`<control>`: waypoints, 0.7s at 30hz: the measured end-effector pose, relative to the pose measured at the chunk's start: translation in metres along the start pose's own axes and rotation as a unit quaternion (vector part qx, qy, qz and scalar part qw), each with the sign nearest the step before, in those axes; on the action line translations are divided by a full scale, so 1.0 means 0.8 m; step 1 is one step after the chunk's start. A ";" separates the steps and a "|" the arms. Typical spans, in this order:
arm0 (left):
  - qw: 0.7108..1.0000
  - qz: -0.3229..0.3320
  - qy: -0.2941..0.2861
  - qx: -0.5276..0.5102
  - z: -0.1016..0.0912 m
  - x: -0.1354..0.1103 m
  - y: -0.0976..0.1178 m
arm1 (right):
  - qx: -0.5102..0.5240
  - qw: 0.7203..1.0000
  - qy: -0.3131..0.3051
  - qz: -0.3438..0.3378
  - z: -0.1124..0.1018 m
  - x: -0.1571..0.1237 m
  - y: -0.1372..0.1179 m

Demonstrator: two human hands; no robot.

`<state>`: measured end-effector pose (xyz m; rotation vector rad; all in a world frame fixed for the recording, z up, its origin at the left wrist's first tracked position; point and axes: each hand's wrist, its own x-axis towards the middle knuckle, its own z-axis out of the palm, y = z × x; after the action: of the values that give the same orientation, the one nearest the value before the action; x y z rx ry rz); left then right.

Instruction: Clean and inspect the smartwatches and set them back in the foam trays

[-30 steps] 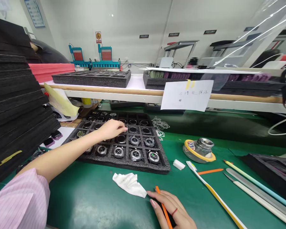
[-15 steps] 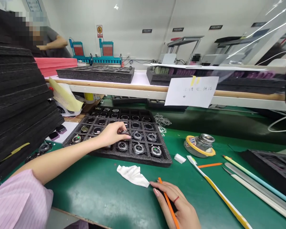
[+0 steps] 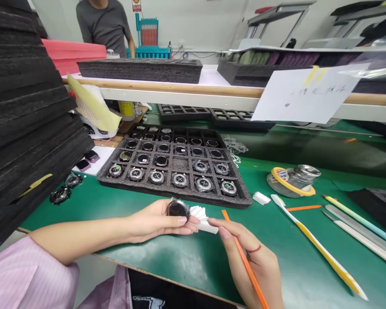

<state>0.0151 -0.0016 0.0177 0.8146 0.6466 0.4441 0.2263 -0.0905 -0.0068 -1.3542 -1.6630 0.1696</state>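
My left hand (image 3: 161,221) holds a round watch case (image 3: 178,209), its dark glass face turned up, in front of the foam tray. In my right hand (image 3: 251,253) is a thin orange stick (image 3: 244,257), its tip pointing up and away from me. A crumpled white cloth (image 3: 206,219) lies on the table between the hands, partly hidden behind the left fingers; the right index fingertip is close to it, and I cannot tell whether they touch. Behind them, the black foam tray (image 3: 212,198) holds rows of watch cases, with one bare slot (image 3: 180,163) in its second row.
Stacked black foam trays (image 3: 35,128) rise at the left, two loose watch cases (image 3: 60,195) beside them. To the right lie a glass jar (image 3: 292,180) with a yellow ring, a toothbrush (image 3: 318,244) and a white-handled blade (image 3: 363,242). A person (image 3: 104,25) stands beyond the shelf (image 3: 180,92).
My left hand has lifted the watch case out of the tray and brought it nearer, beside the cloth. My right hand still grips the orange stick. The view has tilted downward.
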 end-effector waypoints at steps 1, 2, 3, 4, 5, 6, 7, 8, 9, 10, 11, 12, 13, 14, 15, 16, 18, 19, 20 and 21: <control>1.000 0.002 -0.014 0.012 0.001 0.000 -0.003 | 0.008 1.000 -0.010 -0.016 0.004 0.007 -0.007; 0.999 0.012 -0.024 0.035 0.001 0.000 -0.005 | 0.012 0.999 -0.018 -0.031 0.008 0.014 -0.012; 0.997 0.028 -0.026 0.065 0.001 0.000 -0.007 | 0.012 0.999 -0.024 -0.042 0.012 0.022 -0.016; 0.994 0.047 -0.018 0.097 0.000 0.000 -0.009 | 0.010 0.998 -0.033 -0.050 0.016 0.029 -0.019; 0.990 0.063 -0.006 0.123 -0.001 0.000 -0.011 | 0.009 0.997 -0.044 -0.055 0.019 0.037 -0.021; 0.988 0.075 0.006 0.138 -0.003 0.000 -0.012 | 0.009 0.997 -0.056 -0.061 0.021 0.044 -0.022; 0.987 0.082 0.013 0.139 -0.005 -0.001 -0.014 | 0.011 0.995 -0.069 -0.066 0.023 0.051 -0.023; 0.988 0.083 0.016 0.128 -0.006 -0.001 -0.015 | 0.013 0.994 -0.085 -0.070 0.023 0.058 -0.023; 0.991 0.078 0.015 0.109 -0.008 -0.002 -0.016 | 0.017 0.992 -0.103 -0.069 0.024 0.065 -0.024; 0.994 0.070 0.012 0.085 -0.009 -0.003 -0.016 | 0.023 0.990 -0.120 -0.064 0.024 0.071 -0.024; 0.996 0.061 0.012 0.063 -0.011 -0.003 -0.017 | 0.032 0.989 -0.136 -0.055 0.023 0.077 -0.024; 0.998 0.054 0.013 0.043 -0.011 -0.004 -0.017 | 0.045 0.986 -0.152 -0.043 0.023 0.083 -0.024; 0.998 0.049 0.015 0.029 -0.012 -0.004 -0.017 | 0.062 0.984 -0.168 -0.026 0.023 0.088 -0.024; 0.999 0.047 0.015 0.020 -0.012 -0.004 -0.017 | 0.083 0.979 -0.183 -0.008 0.024 0.091 -0.024; 0.999 0.047 0.012 0.017 -0.012 -0.004 -0.016 | 0.108 0.974 -0.196 0.014 0.025 0.094 -0.024; 0.999 0.047 0.005 0.016 -0.012 -0.004 -0.016 | 0.136 0.968 -0.208 0.042 0.026 0.096 -0.024; 0.999 0.046 -0.015 0.014 -0.012 -0.003 -0.016 | 0.201 0.947 -0.227 0.110 0.030 0.096 -0.024; 0.999 0.046 -0.024 0.011 -0.012 -0.002 -0.016 | 0.233 0.933 -0.235 0.140 0.032 0.094 -0.024; 0.998 0.046 -0.030 0.006 -0.011 -0.001 -0.015 | 0.258 0.922 -0.238 0.162 0.034 0.092 -0.023; 0.998 0.046 -0.034 0.000 -0.011 -0.001 -0.015 | 0.275 0.916 -0.238 0.169 0.036 0.090 -0.023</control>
<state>0.0101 -0.0048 0.0042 0.8570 0.5484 0.4977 0.1976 -0.0262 0.0300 -1.1945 -1.5678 1.1623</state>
